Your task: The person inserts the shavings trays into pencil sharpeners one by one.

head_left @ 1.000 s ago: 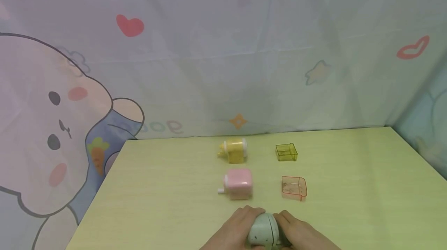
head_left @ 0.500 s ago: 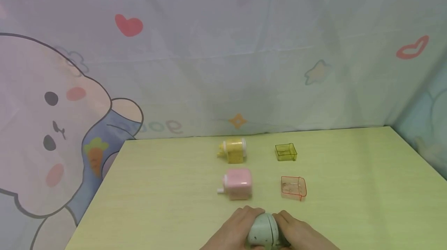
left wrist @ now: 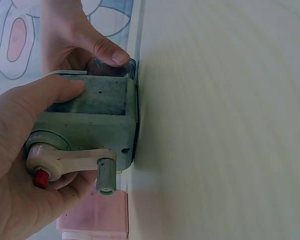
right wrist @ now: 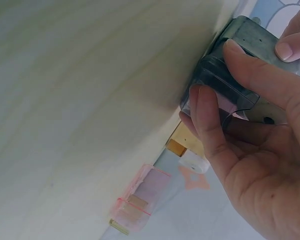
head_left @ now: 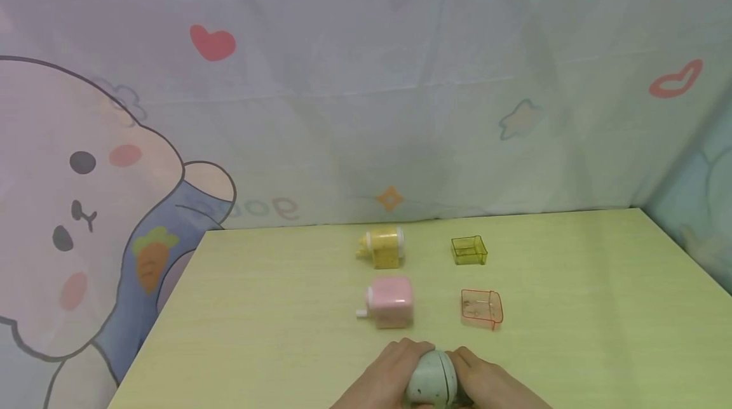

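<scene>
A green crank pencil sharpener point(left wrist: 97, 97) is at the table's front, its rounded top point(head_left: 433, 378) between both hands in the head view. My left hand point(head_left: 391, 374) grips its body, thumb on the flat side. Its crank handle point(left wrist: 80, 159) with a red button point(left wrist: 41, 178) points toward the left wrist camera. With thumb and fingers, my right hand point(right wrist: 270, 115) holds a dark see-through shavings drawer point(right wrist: 215, 75) at the sharpener's opposite end. The drawer overlaps the body's edge there; I cannot tell how far in it sits. In the head view the right hand point(head_left: 486, 377) mostly hides it.
Beyond the hands stand a pink pencil sharpener point(head_left: 390, 302) and, farther back, a yellow one point(head_left: 385, 248). To their right lie a clear pink drawer point(head_left: 482, 308) and a clear yellow drawer point(head_left: 469, 250). A printed cloth point(head_left: 354, 110) hangs behind the pale yellow table point(head_left: 274, 333).
My right hand has shifted slightly left toward the sharpener, and less of the dark drawer shows beside it. The left hand stays nearly in place.
</scene>
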